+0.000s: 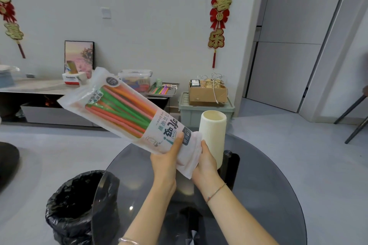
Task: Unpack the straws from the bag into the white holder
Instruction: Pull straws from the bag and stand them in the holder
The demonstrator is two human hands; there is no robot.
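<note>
While a black-lined bin (79,205) sits low at the left, the bag (159,131) slants up toward the left, orange, green and pink straws (123,105) showing inside it. The left hand (167,157) grips the bag near its lower end, thumb on the printed front. Close beside it, the right hand (207,160) clutches the crumpled bottom. Just behind that hand the white holder (214,131) stands upright on the round glass table (268,195).
</note>
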